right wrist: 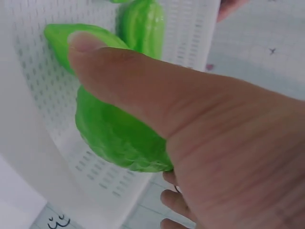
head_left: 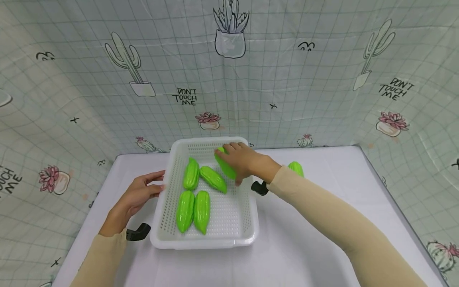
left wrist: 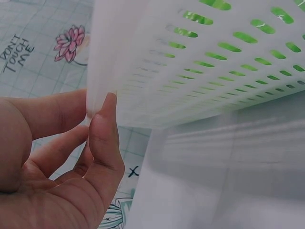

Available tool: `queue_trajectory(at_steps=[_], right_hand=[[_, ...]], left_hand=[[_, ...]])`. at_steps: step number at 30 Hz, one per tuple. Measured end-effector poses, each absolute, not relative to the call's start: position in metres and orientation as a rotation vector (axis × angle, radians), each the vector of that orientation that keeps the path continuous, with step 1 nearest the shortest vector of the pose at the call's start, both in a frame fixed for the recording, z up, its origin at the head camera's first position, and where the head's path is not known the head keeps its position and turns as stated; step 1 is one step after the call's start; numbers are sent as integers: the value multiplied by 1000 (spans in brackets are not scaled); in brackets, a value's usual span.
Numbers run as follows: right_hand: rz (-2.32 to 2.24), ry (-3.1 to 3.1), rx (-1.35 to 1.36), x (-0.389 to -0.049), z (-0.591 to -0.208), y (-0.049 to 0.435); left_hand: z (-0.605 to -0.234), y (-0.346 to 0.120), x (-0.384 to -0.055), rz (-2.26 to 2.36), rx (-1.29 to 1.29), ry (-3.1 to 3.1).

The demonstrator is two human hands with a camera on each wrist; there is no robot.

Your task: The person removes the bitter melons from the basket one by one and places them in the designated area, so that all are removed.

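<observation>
A white perforated plastic basket stands on the table, with several bright green, ridged, pointed fruits lying in it. At its left side my left hand pinches the rim; in the left wrist view the thumb and fingers lie at the rim's edge. Inside the basket's far right corner, my right hand grips another green ridged fruit from above. The right wrist view shows the thumb across this fruit's wrinkled end, close to a neighbouring fruit.
One more green fruit lies on the white table right of the basket, partly behind the right forearm. A patterned grid cloth hangs behind and at both sides of the table. Black wrist mounts stick out near the basket's sides.
</observation>
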State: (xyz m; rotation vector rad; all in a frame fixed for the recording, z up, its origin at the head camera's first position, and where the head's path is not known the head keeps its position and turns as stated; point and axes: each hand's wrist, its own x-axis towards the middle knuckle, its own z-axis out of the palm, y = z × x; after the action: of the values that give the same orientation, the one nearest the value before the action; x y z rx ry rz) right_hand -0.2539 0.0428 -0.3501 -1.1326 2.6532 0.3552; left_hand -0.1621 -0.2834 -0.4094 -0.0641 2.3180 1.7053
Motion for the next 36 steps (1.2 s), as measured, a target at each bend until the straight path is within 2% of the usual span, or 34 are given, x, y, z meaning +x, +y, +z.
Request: queue_trajectory(at_steps=[22,36], right_hand=[[49,2859,-1181,-225,-323,110],[-95,2938,-1091,-214,-327,164]], left_hand=[[-409,-283,-162,1679,-68,2325],[-410,-285,-161,1671,-56,2334]])
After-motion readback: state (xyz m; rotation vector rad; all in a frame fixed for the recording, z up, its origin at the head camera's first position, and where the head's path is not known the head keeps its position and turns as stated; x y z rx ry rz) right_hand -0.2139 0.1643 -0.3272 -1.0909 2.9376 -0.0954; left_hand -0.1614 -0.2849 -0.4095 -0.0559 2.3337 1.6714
